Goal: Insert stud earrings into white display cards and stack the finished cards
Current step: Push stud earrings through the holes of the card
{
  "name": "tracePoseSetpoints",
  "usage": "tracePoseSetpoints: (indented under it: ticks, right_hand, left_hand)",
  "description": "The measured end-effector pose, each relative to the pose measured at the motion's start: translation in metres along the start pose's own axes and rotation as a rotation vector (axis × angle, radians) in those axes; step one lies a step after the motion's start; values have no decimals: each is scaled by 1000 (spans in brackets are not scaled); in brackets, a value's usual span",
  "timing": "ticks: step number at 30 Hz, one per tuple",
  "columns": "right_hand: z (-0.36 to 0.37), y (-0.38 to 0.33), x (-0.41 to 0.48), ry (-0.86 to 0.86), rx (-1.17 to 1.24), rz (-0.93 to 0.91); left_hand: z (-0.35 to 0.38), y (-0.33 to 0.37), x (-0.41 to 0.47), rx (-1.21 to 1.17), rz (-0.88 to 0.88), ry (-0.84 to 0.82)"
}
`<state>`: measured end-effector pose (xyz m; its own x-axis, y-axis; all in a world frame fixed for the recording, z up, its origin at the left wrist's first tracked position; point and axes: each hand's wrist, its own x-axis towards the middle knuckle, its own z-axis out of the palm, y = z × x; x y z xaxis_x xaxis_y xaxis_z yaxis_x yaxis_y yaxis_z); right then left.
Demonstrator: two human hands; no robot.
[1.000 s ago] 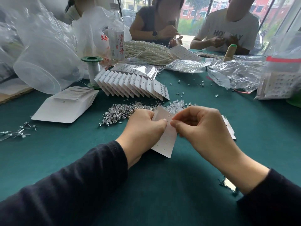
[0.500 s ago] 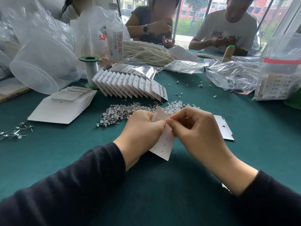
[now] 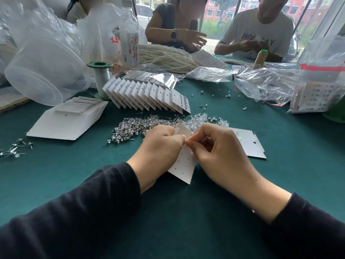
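One held card before the stud pile; behind the pile about thirteen finished cards, one bottle, one green spool, three persons.

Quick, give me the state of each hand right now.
Left hand: closed, holding the card.
Right hand: closed, pinching at the card's top; anything else in its grip is hidden.

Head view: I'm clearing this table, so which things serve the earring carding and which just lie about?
In use: card, between left hand and right hand; stud pile; finished cards; blank cards.
Lying about: bottle; thread spool; pearl strands; plastic tub.
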<state>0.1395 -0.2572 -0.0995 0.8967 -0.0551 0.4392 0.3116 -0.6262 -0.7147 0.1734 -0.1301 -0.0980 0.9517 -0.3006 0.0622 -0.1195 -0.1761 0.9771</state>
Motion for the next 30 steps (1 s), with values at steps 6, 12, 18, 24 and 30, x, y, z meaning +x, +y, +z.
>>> tracePoseSetpoints:
  ticks: [6, 12, 18, 24, 30]
  right_hand:
    - [-2, -3, 0, -12, -54, -11]
    - [-8, -5, -1, -23, -40, 20]
    - [-8, -12, -4, 39, -178, -7]
    - [-7, -17, -5, 21, -302, -83]
    - [-4, -21, -6, 21, -359, -114]
  left_hand:
    - [-2, 1, 0, -77, -39, -35]
    - [-4, 3, 1, -51, -57, -78]
    - [-5, 3, 4, 43, -56, -91]
    - [-5, 4, 2, 102, -16, -93]
    - [-3, 6, -2, 150, 68, -41]
